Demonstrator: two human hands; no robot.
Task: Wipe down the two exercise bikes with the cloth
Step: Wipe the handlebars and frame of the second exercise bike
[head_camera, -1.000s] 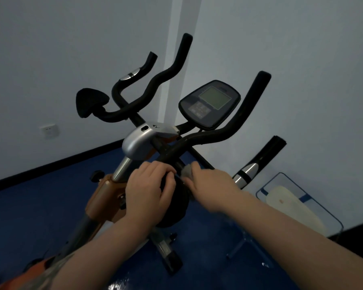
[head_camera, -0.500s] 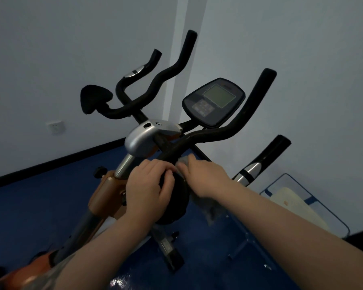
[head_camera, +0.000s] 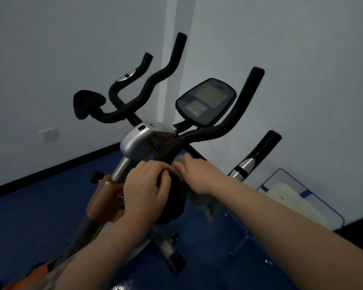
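Observation:
An orange exercise bike [head_camera: 105, 197] with black handlebars [head_camera: 216, 132], a silver clamp [head_camera: 138, 139] and a console [head_camera: 205, 101] stands in front of me. My left hand [head_camera: 147, 189] grips a round black pad [head_camera: 174, 201] at the near end of the handlebar. My right hand [head_camera: 197, 174] holds a grey cloth [head_camera: 201, 200] against the handlebar just right of the pad. The cloth hangs down below that hand. Only this one bike is in view.
White walls meet in a corner behind the bike. A blue-framed rack [head_camera: 298, 197] with a pale cushion leans at the right wall. A wall socket [head_camera: 48, 135] sits at the left. The floor [head_camera: 29, 206] is dark blue.
My right hand with the cloth has slid up along the handlebar towards the clamp. My left hand has kept its grip on the black pad.

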